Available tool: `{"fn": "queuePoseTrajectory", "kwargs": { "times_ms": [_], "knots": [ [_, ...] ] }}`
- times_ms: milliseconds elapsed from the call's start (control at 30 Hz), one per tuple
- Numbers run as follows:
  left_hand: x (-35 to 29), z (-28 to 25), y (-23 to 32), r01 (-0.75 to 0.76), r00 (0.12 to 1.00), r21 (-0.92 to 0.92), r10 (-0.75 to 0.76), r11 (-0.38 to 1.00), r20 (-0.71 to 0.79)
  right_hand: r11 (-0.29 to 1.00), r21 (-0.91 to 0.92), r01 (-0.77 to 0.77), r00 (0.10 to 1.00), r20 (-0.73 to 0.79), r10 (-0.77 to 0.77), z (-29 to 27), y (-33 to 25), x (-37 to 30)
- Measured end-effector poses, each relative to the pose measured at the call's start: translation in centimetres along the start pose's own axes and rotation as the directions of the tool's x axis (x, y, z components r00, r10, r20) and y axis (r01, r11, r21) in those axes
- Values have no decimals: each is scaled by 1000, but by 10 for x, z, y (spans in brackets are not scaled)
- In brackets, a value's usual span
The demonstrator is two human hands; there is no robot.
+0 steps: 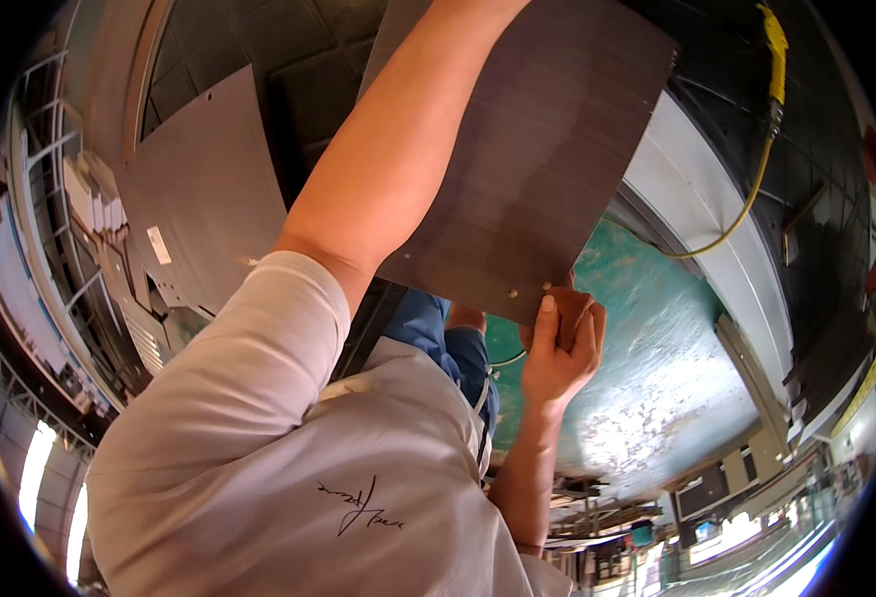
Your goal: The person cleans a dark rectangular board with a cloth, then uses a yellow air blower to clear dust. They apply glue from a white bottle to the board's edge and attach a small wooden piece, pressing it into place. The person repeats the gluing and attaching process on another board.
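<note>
A dark brown flat board [547,149] stretches in front of me, from the top of the view down to near my waist. At its near right corner my right hand [562,338] is closed, with the thumb lying by the edge and the fingers curled. Two small pale round spots sit on the board beside that thumb; I cannot tell whether they are holes or plugs. My left arm [388,149] reaches across the board's left side and leaves through the top edge, so my left hand is out of sight.
Another brown board [209,189] with a small pale label lies to the left. Past it are stacked boards [95,199]. At the right, a yellow air gun [774,55] hangs on a yellow hose [747,214], near a pale metal beam [692,189]. The floor [647,338] is worn green.
</note>
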State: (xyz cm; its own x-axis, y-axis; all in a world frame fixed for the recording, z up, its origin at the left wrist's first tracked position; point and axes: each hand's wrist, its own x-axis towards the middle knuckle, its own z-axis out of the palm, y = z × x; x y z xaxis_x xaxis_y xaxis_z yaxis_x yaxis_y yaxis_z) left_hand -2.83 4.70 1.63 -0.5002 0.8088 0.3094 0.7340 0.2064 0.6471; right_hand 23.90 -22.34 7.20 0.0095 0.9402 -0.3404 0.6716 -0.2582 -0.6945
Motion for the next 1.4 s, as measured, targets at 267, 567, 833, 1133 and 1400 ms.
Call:
{"fn": "queuePoseTrajectory", "kwargs": {
  "times_ms": [267,567,833,1133,1400],
  "knots": [
    [9,5,3,-2,1000,60,0,998,27,961,-113,254,941,-200,-273,20,0,42],
    [12,4,2,14,999,56,-16,998,31,898,-203,392,888,-171,-426,18,17,19],
    [5,-1,-1,79,993,33,-82,996,85,897,-236,373,881,-213,-422,27,-16,71],
    [3,3,-7,28,996,14,-29,1000,79,832,-410,375,854,-198,-482,27,-45,133],
    [5,9,-4,-10,1000,-32,10,999,-2,859,-361,363,891,-134,-433,27,-5,50]
  ]
}}
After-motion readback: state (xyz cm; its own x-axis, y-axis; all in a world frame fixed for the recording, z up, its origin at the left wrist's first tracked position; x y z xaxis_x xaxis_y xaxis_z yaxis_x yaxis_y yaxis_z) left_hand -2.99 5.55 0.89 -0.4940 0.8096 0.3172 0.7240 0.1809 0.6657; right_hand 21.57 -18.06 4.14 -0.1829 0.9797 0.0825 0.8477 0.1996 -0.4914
